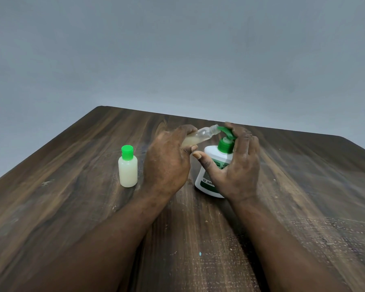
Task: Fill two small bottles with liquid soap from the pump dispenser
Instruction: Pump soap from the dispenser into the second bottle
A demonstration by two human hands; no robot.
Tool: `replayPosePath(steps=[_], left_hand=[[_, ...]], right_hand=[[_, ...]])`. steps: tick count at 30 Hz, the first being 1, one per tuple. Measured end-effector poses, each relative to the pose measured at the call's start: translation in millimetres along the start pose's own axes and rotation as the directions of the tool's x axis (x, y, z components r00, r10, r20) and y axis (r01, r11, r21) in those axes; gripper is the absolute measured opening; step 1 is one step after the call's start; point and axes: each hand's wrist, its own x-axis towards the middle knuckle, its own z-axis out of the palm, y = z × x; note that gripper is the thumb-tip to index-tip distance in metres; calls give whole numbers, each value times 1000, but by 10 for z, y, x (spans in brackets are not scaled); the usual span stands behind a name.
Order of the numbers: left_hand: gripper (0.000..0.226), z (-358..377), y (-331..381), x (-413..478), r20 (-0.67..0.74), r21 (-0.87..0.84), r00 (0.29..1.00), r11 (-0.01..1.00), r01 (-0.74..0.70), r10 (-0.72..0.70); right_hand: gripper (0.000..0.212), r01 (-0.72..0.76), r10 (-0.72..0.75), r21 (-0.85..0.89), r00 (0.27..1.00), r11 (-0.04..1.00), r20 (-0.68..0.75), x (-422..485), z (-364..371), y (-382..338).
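Observation:
A white pump dispenser (211, 163) with a green pump head stands on the wooden table (72, 207). My right hand (238, 167) rests on it, fingers over the pump head and thumb along the front of the body. My left hand (167, 159) grips a small clear bottle (202, 133), tilted nearly flat, its uncapped mouth held at the green nozzle. Pale soap lies in the lower part of that bottle. A second small bottle (128, 168) with a green cap stands upright to the left, full of pale soap.
The dark wooden table reaches to a far edge (219, 121) just behind the dispenser, with a grey wall beyond. A small turquoise speck (200, 253) lies on the wood near me.

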Motion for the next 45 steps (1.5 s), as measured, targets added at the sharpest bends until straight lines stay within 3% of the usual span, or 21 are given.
replayPosePath(steps=[24,45], left_hand=[[34,12,-32,11,-10,-19,1000,1000,5,-5],[32,26,-58,18,-3,-7,1000,1000,-4,4]], right_hand=[[81,23,-22,7,998,1000,-53,-19,34,-9],[86,19,-19,5,999,1000,-33,-27,16,0]])
